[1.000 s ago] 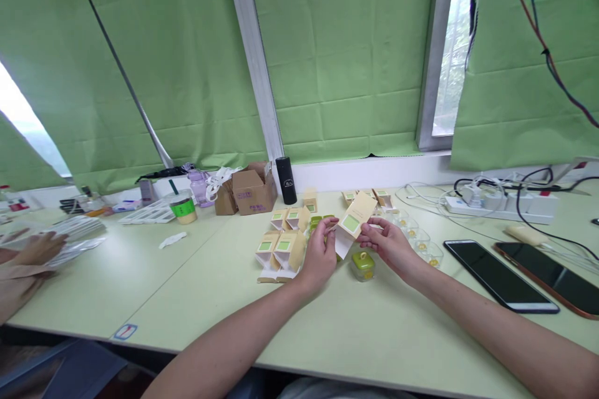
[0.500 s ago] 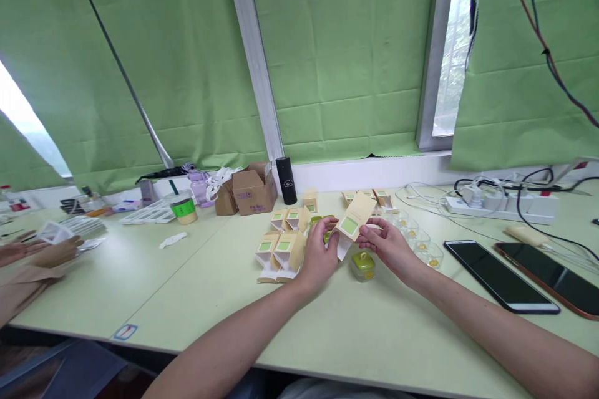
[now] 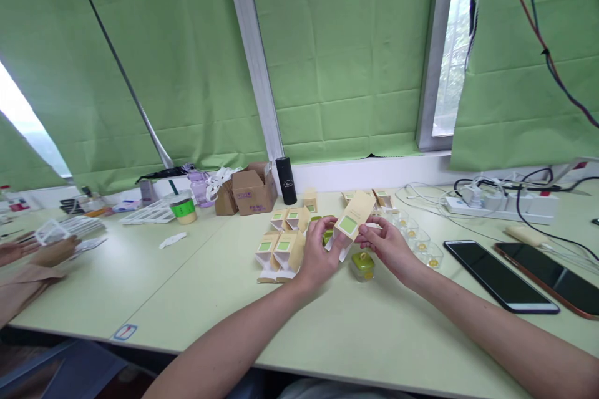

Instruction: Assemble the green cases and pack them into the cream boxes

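Note:
Between my two hands, above the table, is a small tan carton (image 3: 358, 209) with a green square on its face. My left hand (image 3: 321, 249) grips its lower left side, and my right hand (image 3: 386, 246) pinches its right side by white flaps. Just below the carton stands a small clear jar with a green lid (image 3: 362, 265). More green-lidded pieces show partly behind my left hand. To the left are several similar cartons (image 3: 287, 249) with flaps open. Several clear cups (image 3: 421, 242) with yellow spots line up beyond my right hand.
Two phones (image 3: 498, 274) lie at the right, before a white power strip (image 3: 505, 206) with tangled cables. A black bottle (image 3: 286, 181), a cardboard box (image 3: 255, 190) and a green-banded cup (image 3: 183, 209) stand at the back. Another person's hands (image 3: 53, 252) hold white pieces at far left.
The carton has tilted slightly in my hands, and my left fingers have shifted a little on it. At far left, the other person's hands have moved slightly with the white piece.

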`<action>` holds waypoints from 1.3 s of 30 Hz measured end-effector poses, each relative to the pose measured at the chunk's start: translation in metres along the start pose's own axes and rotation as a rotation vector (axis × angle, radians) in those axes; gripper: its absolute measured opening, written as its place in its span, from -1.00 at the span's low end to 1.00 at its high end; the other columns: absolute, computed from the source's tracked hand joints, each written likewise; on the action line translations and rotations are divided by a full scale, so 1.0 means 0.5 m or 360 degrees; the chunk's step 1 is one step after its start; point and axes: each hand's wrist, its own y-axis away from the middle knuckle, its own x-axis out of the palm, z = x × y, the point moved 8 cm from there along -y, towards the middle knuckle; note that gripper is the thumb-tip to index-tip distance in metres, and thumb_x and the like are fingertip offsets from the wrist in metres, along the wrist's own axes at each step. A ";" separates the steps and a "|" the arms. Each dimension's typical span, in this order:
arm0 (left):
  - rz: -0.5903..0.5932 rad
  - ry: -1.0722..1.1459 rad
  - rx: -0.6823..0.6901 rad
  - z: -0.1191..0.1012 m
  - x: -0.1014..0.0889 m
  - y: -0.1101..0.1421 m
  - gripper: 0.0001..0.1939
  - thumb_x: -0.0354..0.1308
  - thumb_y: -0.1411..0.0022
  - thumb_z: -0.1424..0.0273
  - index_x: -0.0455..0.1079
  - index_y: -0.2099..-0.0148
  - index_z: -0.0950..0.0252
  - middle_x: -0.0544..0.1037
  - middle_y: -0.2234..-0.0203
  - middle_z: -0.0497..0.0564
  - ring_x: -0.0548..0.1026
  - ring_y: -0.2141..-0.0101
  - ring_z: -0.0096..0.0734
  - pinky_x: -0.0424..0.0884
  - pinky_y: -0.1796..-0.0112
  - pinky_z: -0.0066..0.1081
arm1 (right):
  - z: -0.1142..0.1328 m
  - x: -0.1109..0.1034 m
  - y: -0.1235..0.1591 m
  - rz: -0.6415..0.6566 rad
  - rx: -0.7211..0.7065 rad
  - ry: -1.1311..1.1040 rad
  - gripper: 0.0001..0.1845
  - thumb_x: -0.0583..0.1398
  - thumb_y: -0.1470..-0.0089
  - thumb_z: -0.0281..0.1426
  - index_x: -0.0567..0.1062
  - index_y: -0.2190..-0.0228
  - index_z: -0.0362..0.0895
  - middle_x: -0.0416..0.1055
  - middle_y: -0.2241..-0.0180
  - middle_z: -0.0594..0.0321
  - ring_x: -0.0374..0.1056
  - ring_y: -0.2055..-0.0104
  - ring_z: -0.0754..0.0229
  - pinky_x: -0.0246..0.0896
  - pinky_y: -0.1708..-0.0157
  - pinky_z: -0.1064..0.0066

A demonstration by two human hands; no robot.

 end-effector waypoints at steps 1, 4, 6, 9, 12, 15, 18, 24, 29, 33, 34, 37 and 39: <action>-0.0021 -0.0009 0.0002 -0.001 -0.002 -0.001 -0.65 0.28 -0.33 0.17 0.44 -0.09 0.16 0.47 -0.01 0.14 0.49 -0.04 -0.09 0.40 -0.09 -0.11 | 0.003 -0.001 0.001 -0.0016 -0.0008 0.0038 -0.30 0.49 0.11 0.05 0.38 0.11 -0.05 0.65 0.36 0.22 0.56 0.26 0.10 0.40 0.23 0.31; -0.0016 -0.0003 -0.0008 -0.001 -0.002 -0.003 -0.64 0.26 -0.34 0.13 0.44 -0.08 0.17 0.49 0.01 0.15 0.49 -0.02 -0.10 0.41 -0.08 -0.12 | 0.016 0.004 0.008 -0.0017 -0.0046 0.0102 -0.25 0.47 0.14 0.10 0.34 0.10 -0.03 0.66 0.36 0.23 0.55 0.25 0.09 0.36 0.26 0.33; 0.0016 0.0026 -0.0011 0.000 0.002 -0.004 -0.64 0.25 -0.35 0.11 0.42 -0.08 0.19 0.50 0.01 0.16 0.50 -0.02 -0.11 0.42 -0.08 -0.13 | 0.027 0.015 0.015 0.0048 -0.0062 0.0079 -0.22 0.48 0.16 0.10 0.30 0.08 0.00 0.68 0.32 0.22 0.57 0.24 0.07 0.37 0.25 0.31; 0.0047 0.0073 -0.0045 0.003 0.004 -0.006 -0.63 0.22 -0.37 0.08 0.42 -0.05 0.22 0.52 0.02 0.17 0.51 -0.03 -0.13 0.42 -0.08 -0.16 | 0.039 0.032 0.025 0.0157 -0.0050 -0.0001 -0.15 0.52 0.20 0.06 0.22 0.06 0.03 0.69 0.24 0.19 0.60 0.23 0.01 0.42 0.19 0.24; 0.0070 0.0146 -0.0098 0.003 0.005 -0.006 -0.61 0.21 -0.37 0.05 0.42 -0.01 0.25 0.54 0.05 0.17 0.53 0.00 -0.15 0.45 -0.02 -0.22 | 0.041 0.032 0.026 0.0151 -0.0031 -0.0028 -0.12 0.53 0.23 0.03 0.19 0.06 0.04 0.70 0.22 0.17 0.62 0.21 -0.03 0.45 0.17 0.20; 0.0102 0.0265 -0.0125 -0.006 0.008 -0.004 -0.60 0.22 -0.36 0.03 0.41 0.01 0.25 0.57 0.09 0.15 0.56 0.06 -0.19 0.48 0.09 -0.31 | 0.035 0.023 0.019 0.0104 -0.0034 -0.0022 -0.12 0.54 0.24 0.02 0.20 0.06 0.04 0.70 0.23 0.17 0.63 0.21 -0.05 0.47 0.19 0.20; 0.0146 0.0462 -0.0183 -0.010 0.014 -0.002 -0.59 0.23 -0.35 0.02 0.40 0.03 0.25 0.61 0.11 0.12 0.59 0.13 -0.24 0.49 0.16 -0.35 | 0.030 0.013 0.011 0.0045 -0.0054 -0.0045 -0.10 0.56 0.28 -0.01 0.21 0.05 0.04 0.71 0.23 0.17 0.63 0.18 -0.05 0.48 0.18 0.20; 0.0159 0.0769 -0.0320 0.003 0.024 -0.003 -0.58 0.30 -0.30 0.03 0.39 0.07 0.27 0.65 0.21 0.09 0.62 0.22 -0.27 0.51 0.19 -0.35 | 0.024 0.001 0.004 -0.0006 -0.0081 0.0004 -0.16 0.57 0.26 -0.07 0.33 0.03 0.00 0.71 0.25 0.17 0.64 0.20 -0.05 0.51 0.17 0.17; 0.0133 0.0787 -0.0315 0.003 0.019 -0.007 -0.57 0.33 -0.27 0.04 0.41 0.10 0.28 0.65 0.24 0.08 0.61 0.26 -0.32 0.50 0.20 -0.37 | 0.024 0.003 0.005 0.0064 -0.0114 0.0001 -0.35 0.55 0.19 -0.11 0.51 0.09 -0.06 0.71 0.24 0.15 0.64 0.17 -0.07 0.54 0.13 0.14; 0.0106 0.0756 -0.0265 0.001 0.012 -0.013 -0.56 0.32 -0.26 0.01 0.44 0.07 0.27 0.63 0.24 0.08 0.59 0.24 -0.29 0.50 0.18 -0.34 | 0.027 0.005 0.009 0.0065 -0.0130 -0.0015 -0.42 0.51 0.11 -0.10 0.55 0.09 -0.05 0.71 0.25 0.17 0.65 0.21 -0.04 0.55 0.18 0.17; 0.0090 0.0725 -0.0235 0.000 0.009 -0.015 -0.56 0.32 -0.27 0.00 0.46 0.07 0.26 0.62 0.22 0.09 0.59 0.21 -0.28 0.50 0.16 -0.32 | 0.029 0.005 0.010 0.0066 -0.0140 -0.0019 -0.42 0.51 0.11 -0.10 0.55 0.09 -0.05 0.71 0.25 0.17 0.65 0.21 -0.04 0.55 0.18 0.18; -0.0020 0.0537 -0.0091 -0.005 -0.007 -0.020 -0.60 0.32 -0.27 0.01 0.52 0.13 0.26 0.57 0.15 0.12 0.53 0.09 -0.22 0.47 0.05 -0.28 | 0.037 0.006 0.013 0.0060 -0.0171 -0.0044 -0.42 0.52 0.14 -0.10 0.56 0.11 -0.05 0.71 0.23 0.15 0.64 0.22 -0.05 0.56 0.19 0.16; -0.0064 0.0450 -0.0022 -0.007 -0.015 -0.021 -0.61 0.31 -0.27 0.02 0.54 0.16 0.27 0.54 0.13 0.13 0.50 0.06 -0.20 0.46 0.01 -0.26 | 0.041 0.005 0.013 0.0047 -0.0185 -0.0052 -0.41 0.53 0.14 -0.11 0.56 0.11 -0.06 0.70 0.21 0.14 0.64 0.21 -0.06 0.57 0.18 0.16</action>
